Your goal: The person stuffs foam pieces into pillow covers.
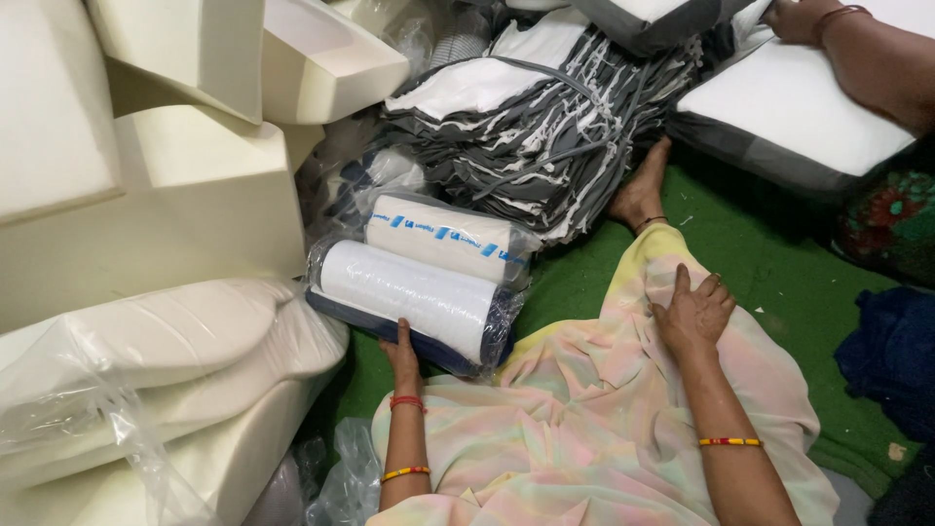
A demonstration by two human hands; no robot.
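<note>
Fingers [401, 343] touch wrapped rolls [419, 287] | green floor [769, 282] | foam blocks [146, 195]

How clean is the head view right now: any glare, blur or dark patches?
Head view: soft even light, little shadow; mild glare on the plastic-wrapped white rolls by the left hand; right hand sharp; foam blocks near overexposed; dark blue cloth at the right edge loses detail.

Cream foam blocks [146, 185] beside stacked grey-white covers [545, 127] on green mat [769, 263].
</note>
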